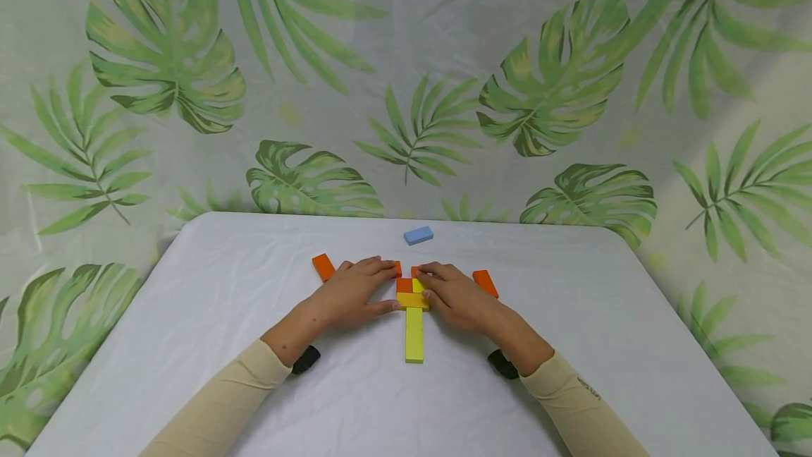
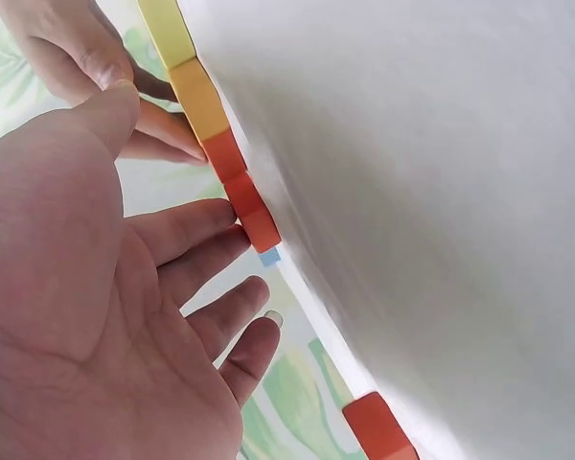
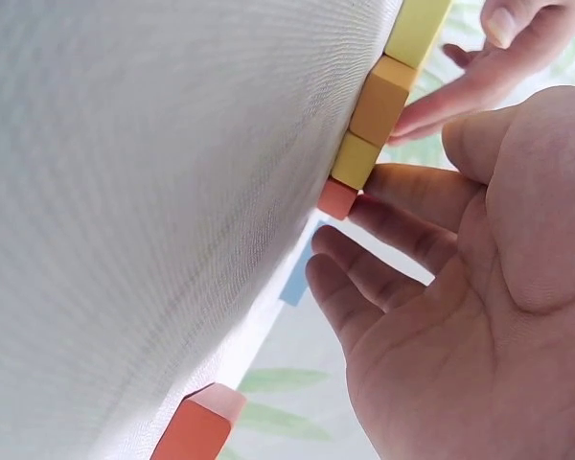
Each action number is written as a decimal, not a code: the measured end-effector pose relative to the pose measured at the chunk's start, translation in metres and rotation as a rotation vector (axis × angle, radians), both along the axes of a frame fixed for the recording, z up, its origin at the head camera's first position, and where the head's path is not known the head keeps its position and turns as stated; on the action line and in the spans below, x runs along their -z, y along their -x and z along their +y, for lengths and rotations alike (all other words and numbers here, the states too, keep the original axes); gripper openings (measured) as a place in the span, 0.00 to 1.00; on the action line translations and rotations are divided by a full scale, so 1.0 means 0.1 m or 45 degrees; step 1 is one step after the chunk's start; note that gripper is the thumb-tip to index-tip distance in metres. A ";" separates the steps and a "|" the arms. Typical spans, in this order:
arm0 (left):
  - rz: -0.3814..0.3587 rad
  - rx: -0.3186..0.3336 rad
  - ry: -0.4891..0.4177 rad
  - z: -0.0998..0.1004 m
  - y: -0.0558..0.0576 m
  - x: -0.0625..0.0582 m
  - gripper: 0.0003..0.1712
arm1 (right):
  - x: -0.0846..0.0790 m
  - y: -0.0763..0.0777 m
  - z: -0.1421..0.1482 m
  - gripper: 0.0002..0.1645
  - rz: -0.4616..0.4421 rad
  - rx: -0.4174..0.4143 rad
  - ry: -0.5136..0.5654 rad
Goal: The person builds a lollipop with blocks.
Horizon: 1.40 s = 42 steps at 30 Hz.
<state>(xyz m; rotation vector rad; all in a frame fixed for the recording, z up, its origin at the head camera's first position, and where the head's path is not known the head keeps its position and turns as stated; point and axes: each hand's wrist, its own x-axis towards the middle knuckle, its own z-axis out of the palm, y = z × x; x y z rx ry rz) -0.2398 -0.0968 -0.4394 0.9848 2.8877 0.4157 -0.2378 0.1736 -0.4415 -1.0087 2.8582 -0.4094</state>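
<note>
A person's left hand and right hand flanked a block figure laid at the center of the frame on a white-covered table. Neither grip closed around anything: the left fingers, loosely extended, rested against the upper-left orange-red block, while the right fingers, also extended, touched the upper-right orange-red block and the small yellow block. Beside the latter sat a small red block, above an amber bar and a long pale-yellow block.

The step appeared to be squaring up the pieces. Done well, it would call for light, even pressure from both sides, fingertips low on the blocks, so that the amber bar did not skew. Two loose orange-red blocks lay outside the hands, left and right; a blue block lay above.

Small dark lettering marked the right sleeve, too tiny to read; no brand or label was legible on the blocks.
</note>
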 end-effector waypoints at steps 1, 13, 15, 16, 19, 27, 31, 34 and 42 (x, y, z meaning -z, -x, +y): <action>-0.002 0.003 0.002 0.01 0.00 0.00 0.43 | 0.00 0.00 0.00 0.31 0.000 -0.001 0.003; 0.005 0.010 0.042 0.12 -0.02 -0.01 0.44 | -0.01 0.00 0.00 0.30 0.005 -0.016 0.002; 0.009 0.012 0.039 0.13 -0.01 -0.01 0.44 | -0.01 0.00 0.00 0.31 0.007 -0.018 0.000; 0.010 0.013 0.038 0.13 -0.01 -0.01 0.44 | -0.01 0.00 0.00 0.31 0.008 -0.018 -0.002; 0.008 0.018 0.043 0.15 -0.01 -0.01 0.44 | 0.00 0.01 0.01 0.31 0.010 -0.020 0.004; 0.010 0.044 0.015 0.16 -0.03 -0.03 0.43 | 0.01 0.01 0.01 0.31 0.011 -0.010 0.004; 0.015 0.051 0.025 0.16 -0.03 -0.03 0.43 | 0.01 0.01 0.00 0.31 0.010 -0.011 0.003; 0.008 0.052 0.036 0.16 -0.03 -0.03 0.44 | 0.00 0.00 0.00 0.31 0.009 -0.016 0.006; -0.006 0.045 0.041 0.17 -0.01 -0.02 0.44 | 0.00 0.00 0.00 0.30 0.009 -0.018 0.018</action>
